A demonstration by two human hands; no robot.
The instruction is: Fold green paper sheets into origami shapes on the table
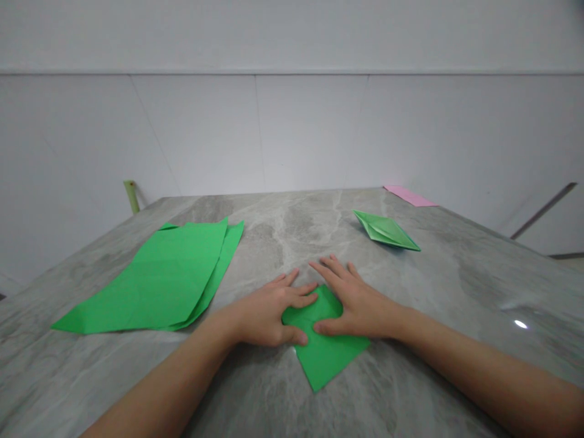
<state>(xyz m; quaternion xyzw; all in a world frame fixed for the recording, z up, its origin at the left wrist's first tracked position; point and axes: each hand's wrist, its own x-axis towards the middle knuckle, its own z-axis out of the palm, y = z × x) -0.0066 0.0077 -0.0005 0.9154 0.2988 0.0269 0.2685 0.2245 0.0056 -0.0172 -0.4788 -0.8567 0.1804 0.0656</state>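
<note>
A green folded paper (331,362) lies flat on the table in front of me, one corner pointing toward me. My left hand (276,309) rests on its left side with the fingers spread and the thumb on the paper. On the right side, my right hand (358,304) lies with fingers stretched out and its thumb pressing near the paper's middle. Both hands cover parts of the paper's side edges. Beyond my right hand sits a lighter green folded paper piece (385,231) with layered, pointed ends.
Several large green paper sheets (159,280) are stacked on the left of the grey marbled table (292,225). A pink paper (410,196) lies at the far right edge. Behind the table stands a white wall (301,134). A light-green post-like object (131,196) shows past the left edge.
</note>
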